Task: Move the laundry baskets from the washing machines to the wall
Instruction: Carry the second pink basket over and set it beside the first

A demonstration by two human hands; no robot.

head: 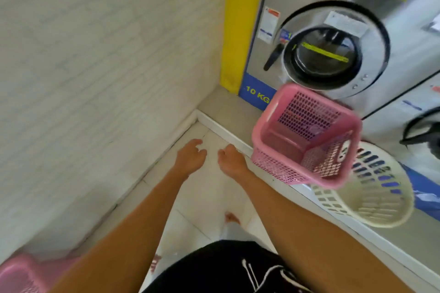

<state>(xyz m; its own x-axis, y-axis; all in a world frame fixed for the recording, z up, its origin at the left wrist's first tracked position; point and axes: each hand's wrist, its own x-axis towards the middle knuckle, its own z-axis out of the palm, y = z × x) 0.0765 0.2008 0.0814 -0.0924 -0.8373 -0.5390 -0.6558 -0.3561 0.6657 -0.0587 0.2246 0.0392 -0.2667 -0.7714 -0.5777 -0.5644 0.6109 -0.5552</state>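
Note:
A pink square laundry basket (pixel 307 135) stands empty on the raised step in front of the left washing machine (pixel 333 50). Just to its right a cream round basket (pixel 371 188) sits on the same step, partly behind the pink one. Another pink basket (pixel 21 273) shows at the bottom left corner, by the white brick wall (pixel 95 66). My left hand (pixel 190 156) and my right hand (pixel 232 158) are stretched out over the floor near the corner, left of the pink square basket. Both hold nothing, fingers loosely curled and apart.
The grey step (pixel 228 112) with a white edge runs along the machines. A second washing machine (pixel 416 126) stands at the right. A yellow strip (pixel 238 31) fills the corner between wall and machine. White floor tiles (pixel 207 200) and a bare foot (pixel 232 217) lie below my arms.

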